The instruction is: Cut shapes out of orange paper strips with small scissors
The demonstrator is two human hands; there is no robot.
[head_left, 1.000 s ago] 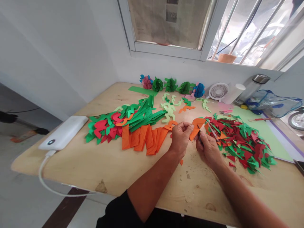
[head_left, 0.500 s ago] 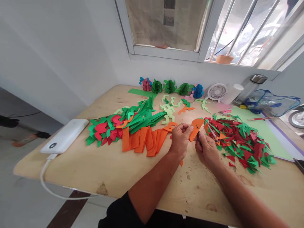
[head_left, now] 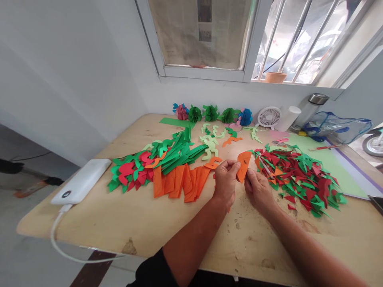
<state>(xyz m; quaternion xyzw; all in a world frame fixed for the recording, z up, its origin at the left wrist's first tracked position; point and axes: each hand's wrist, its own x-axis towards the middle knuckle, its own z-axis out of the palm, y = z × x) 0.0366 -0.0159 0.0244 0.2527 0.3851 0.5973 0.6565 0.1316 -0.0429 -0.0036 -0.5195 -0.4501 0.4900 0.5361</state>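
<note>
Upright between my hands is an orange paper piece (head_left: 243, 165) with a curved top and a cut-in notch. My left hand (head_left: 226, 177) pinches its left edge between thumb and fingers. Closed by its lower right edge is my right hand (head_left: 259, 187); what its curled fingers grip is hidden, though a pale sliver shows along the paper's edge. Folded orange paper strips (head_left: 176, 183) lie fanned out left of my left hand. Right of my right hand spreads a heap of red and green paper scraps (head_left: 302, 175).
Cut green strips (head_left: 182, 151) and red shapes (head_left: 127, 169) lie at left, near a white power bank (head_left: 80, 181) with its cable. Pale green cutouts (head_left: 210, 145) sit mid-table. Honeycomb paper figures (head_left: 211, 113), a small fan (head_left: 269, 116) and a bottle (head_left: 311, 109) line the wall.
The orange paper has turned more upright between my hands. My right hand has shifted slightly against its edge. The whole view has swung a little to the right.
</note>
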